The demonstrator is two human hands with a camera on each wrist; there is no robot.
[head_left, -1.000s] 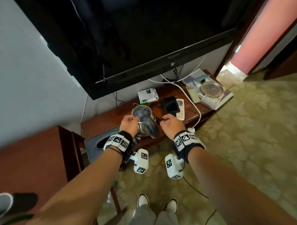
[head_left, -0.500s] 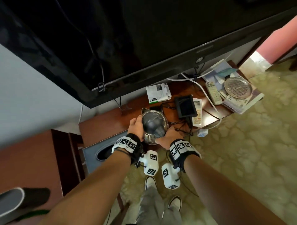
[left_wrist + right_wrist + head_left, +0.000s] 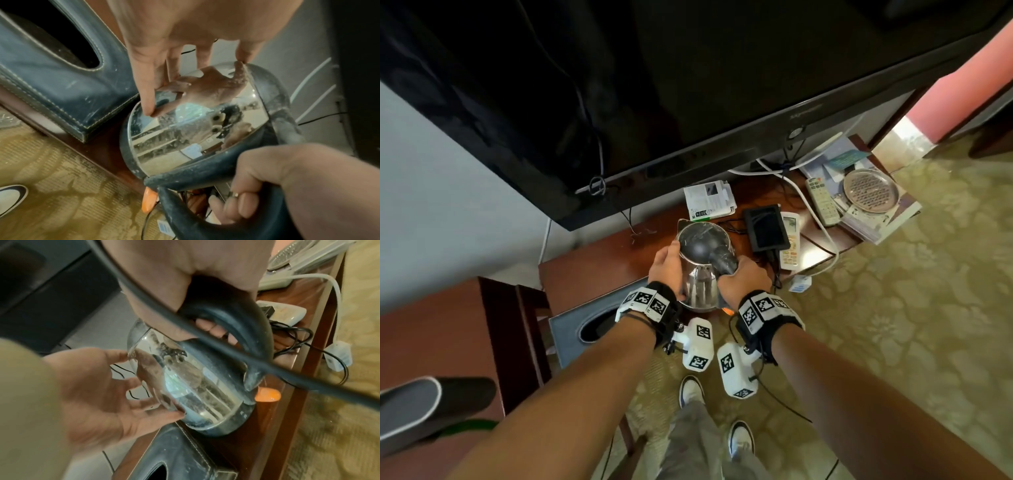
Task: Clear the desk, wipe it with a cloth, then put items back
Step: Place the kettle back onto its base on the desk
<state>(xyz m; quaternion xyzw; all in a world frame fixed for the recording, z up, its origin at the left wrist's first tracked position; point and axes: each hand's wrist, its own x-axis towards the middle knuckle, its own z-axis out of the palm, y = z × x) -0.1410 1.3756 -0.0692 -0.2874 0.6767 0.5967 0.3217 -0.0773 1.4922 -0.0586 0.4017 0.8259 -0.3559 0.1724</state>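
A steel kettle (image 3: 700, 291) with a black lid and handle stands on the wooden desk (image 3: 599, 270) under the television. My right hand (image 3: 744, 281) grips the black handle, with the fingers curled through its loop (image 3: 213, 331). My left hand (image 3: 666, 265) is on the kettle's left side with its fingers straight, their tips touching the shiny wall (image 3: 150, 112). In the right wrist view the kettle (image 3: 195, 386) sits with its base on the desk, an orange switch (image 3: 267, 395) below the handle.
A dark leather tissue box (image 3: 585, 318) sits close to the kettle's left. To the right lie a black device (image 3: 767, 229), two white remotes (image 3: 789, 240), black cables, a white cord and a metal plate (image 3: 870, 190) on booklets. A paper packet (image 3: 709, 198) lies behind.
My right hand moved left from the cables onto the kettle handle and closed round it. The left hand stayed on the kettle's side. My head came closer to the desk.
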